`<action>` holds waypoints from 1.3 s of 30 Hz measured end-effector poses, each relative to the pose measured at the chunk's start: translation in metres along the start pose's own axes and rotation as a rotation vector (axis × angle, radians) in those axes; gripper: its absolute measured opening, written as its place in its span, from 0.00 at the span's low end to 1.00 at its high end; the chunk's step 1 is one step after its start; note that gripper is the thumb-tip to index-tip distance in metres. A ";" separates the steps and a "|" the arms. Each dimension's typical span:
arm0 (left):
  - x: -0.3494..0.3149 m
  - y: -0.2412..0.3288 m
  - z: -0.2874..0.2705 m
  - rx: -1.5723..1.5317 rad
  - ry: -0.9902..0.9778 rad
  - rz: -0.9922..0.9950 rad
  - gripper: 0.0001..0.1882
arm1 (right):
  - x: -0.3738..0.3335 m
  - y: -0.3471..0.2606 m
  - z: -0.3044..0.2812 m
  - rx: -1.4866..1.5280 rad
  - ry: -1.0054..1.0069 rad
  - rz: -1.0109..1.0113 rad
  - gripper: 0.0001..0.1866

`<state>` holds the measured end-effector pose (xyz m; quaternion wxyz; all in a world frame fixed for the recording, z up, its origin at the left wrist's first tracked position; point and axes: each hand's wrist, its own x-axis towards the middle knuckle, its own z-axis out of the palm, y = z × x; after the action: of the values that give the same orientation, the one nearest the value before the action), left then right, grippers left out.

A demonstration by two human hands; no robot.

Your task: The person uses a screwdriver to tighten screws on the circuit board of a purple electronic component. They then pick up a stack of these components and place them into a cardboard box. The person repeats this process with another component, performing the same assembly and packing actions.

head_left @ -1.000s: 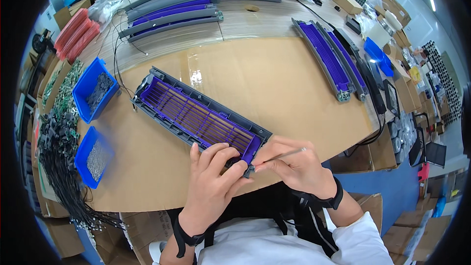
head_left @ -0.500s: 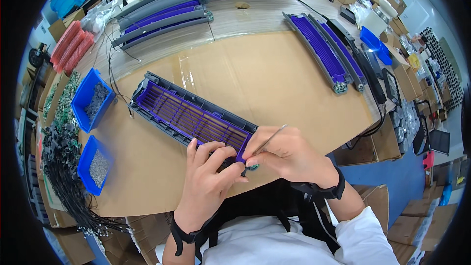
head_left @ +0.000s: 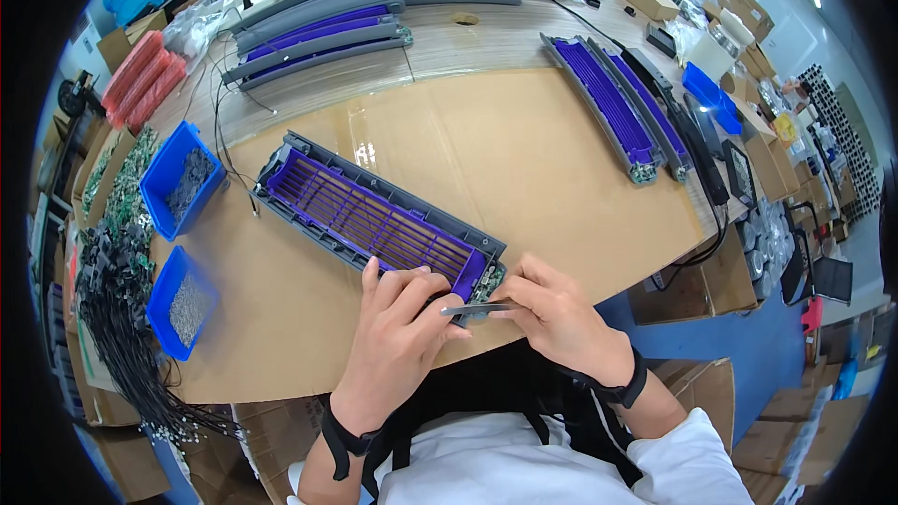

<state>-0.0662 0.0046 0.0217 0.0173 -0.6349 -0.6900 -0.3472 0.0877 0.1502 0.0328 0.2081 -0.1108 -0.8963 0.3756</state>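
Note:
A long grey housing with a purple slatted grille point(head_left: 369, 220) lies aslant on the cardboard before me. My left hand point(head_left: 398, 332) grips its near edge at the right end, with bent fingers over the grille's rim. A small green circuit board point(head_left: 488, 282) shows in the housing's right end. Between the thumb and fingers of my right hand point(head_left: 566, 323) is a pair of metal tweezers point(head_left: 472, 309). The tweezers lie almost level and point left, just over that end and close to my left fingertips. Whether their tips hold anything is too small to tell.
Two blue bins point(head_left: 184, 182) point(head_left: 178, 309) with small parts stand at the left, beside a heap of black cables point(head_left: 122, 327). More grey and purple housings point(head_left: 318, 42) lie at the back, and others point(head_left: 608, 98) at the right. A thin wire point(head_left: 218, 126) reaches the housing's left end.
My right hand has drawn back slightly to the right and down, uncovering the circuit board. The tweezers have swung from pointing up and right to pointing left. My left hand stays in place.

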 end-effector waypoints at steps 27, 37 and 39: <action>-0.016 0.002 -0.001 -0.331 0.335 -0.114 0.27 | 0.086 0.007 0.000 -0.359 -0.193 0.045 0.17; -0.023 0.013 -0.011 -0.288 0.521 -0.267 0.09 | 0.033 0.014 -0.085 -0.476 -0.012 0.245 0.14; -0.021 0.014 -0.015 -0.223 0.482 -0.238 0.09 | 0.026 0.038 -0.122 -0.670 0.106 0.301 0.15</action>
<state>-0.0556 -0.0214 0.0299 0.0700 -0.4466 -0.6933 -0.5612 0.1218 0.2620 0.0901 0.1488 -0.3227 -0.9312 0.0815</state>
